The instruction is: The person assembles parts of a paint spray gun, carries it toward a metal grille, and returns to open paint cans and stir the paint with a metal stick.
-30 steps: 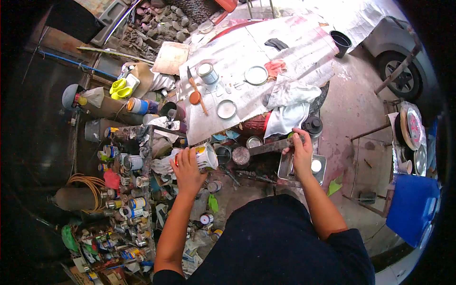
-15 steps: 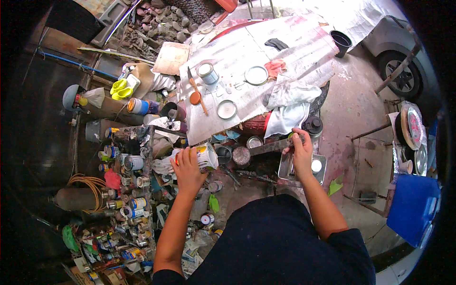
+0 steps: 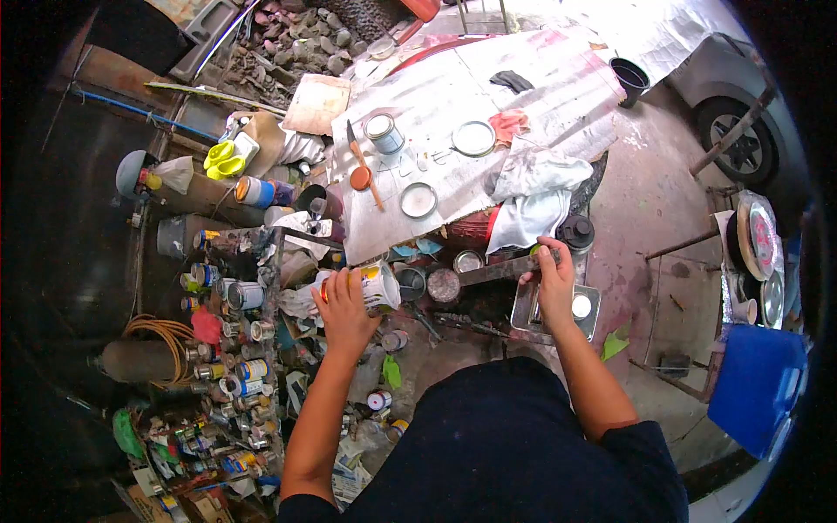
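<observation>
My left hand point(image 3: 346, 315) is wrapped round a white can with a yellow and red label point(image 3: 377, 284), which lies tilted with its mouth to the right. My right hand point(image 3: 551, 281) grips the end of a long, flat, stained tool point(image 3: 495, 271) that slants down to the left. Near the tool's left end is a round, crusted can top point(image 3: 444, 285). Beside it, a dark cup point(image 3: 411, 283) stands close to the white can's mouth. Under my right wrist sits a metal tray point(image 3: 525, 310) with a small white-topped container point(image 3: 581, 306).
Ahead, a sheet-covered table point(image 3: 453, 183) bears an open can point(image 3: 383, 133), round lids point(image 3: 418, 200), a knife point(image 3: 367, 166) and cloths point(image 3: 540, 174). Many paint cans point(image 3: 246, 295) crowd the left. At right are a blue container point(image 3: 757, 388) and a car wheel point(image 3: 738, 139).
The whole view has shifted very slightly. Both hands keep their hold, with no clear movement of the can or the tool.
</observation>
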`<state>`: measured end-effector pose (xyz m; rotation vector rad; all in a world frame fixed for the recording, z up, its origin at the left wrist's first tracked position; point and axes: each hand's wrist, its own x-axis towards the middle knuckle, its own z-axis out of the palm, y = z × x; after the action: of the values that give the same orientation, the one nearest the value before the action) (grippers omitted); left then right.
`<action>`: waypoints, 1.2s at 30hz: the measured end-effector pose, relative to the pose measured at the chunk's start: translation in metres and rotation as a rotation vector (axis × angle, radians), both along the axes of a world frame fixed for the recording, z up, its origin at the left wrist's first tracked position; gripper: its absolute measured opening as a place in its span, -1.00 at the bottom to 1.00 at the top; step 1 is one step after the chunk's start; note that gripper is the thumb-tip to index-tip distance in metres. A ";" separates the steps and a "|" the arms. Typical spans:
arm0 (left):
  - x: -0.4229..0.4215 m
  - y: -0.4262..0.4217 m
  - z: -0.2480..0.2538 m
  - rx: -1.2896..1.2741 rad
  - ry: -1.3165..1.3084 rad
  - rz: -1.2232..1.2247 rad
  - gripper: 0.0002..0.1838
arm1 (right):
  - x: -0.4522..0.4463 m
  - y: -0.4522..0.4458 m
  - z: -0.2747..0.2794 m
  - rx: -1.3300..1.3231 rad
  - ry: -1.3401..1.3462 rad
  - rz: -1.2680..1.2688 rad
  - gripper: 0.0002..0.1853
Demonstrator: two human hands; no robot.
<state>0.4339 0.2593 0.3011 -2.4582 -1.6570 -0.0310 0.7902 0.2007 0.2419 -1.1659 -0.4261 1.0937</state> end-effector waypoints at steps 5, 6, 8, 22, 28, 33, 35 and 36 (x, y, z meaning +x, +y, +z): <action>0.001 0.000 0.001 -0.018 0.005 0.011 0.17 | 0.000 0.000 0.000 0.008 0.001 0.002 -0.68; 0.002 0.000 0.002 -0.021 0.004 0.012 0.17 | 0.000 0.000 -0.001 0.013 0.006 0.002 -0.68; 0.002 0.000 0.003 -0.025 0.008 0.014 0.17 | 0.000 0.000 -0.001 0.018 0.008 0.003 -0.68; 0.004 -0.001 0.007 -0.004 0.006 -0.007 0.14 | -0.001 -0.001 0.005 -0.019 -0.006 0.004 -0.70; 0.005 0.000 0.009 -0.001 0.019 -0.015 0.13 | 0.000 -0.001 0.003 -0.015 -0.013 0.007 -0.70; 0.003 0.000 0.009 -0.011 0.015 -0.007 0.14 | -0.001 -0.001 0.000 -0.007 -0.004 -0.006 -0.71; 0.003 0.000 0.009 -0.021 0.013 -0.001 0.15 | -0.001 0.000 -0.001 -0.003 -0.016 -0.006 -0.71; 0.003 0.000 0.010 -0.028 0.014 0.002 0.16 | -0.001 0.000 -0.001 -0.001 -0.022 -0.006 -0.71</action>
<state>0.4372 0.2596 0.3115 -2.4712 -1.6662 0.0094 0.7895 0.2004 0.2412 -1.1807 -0.4388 1.0768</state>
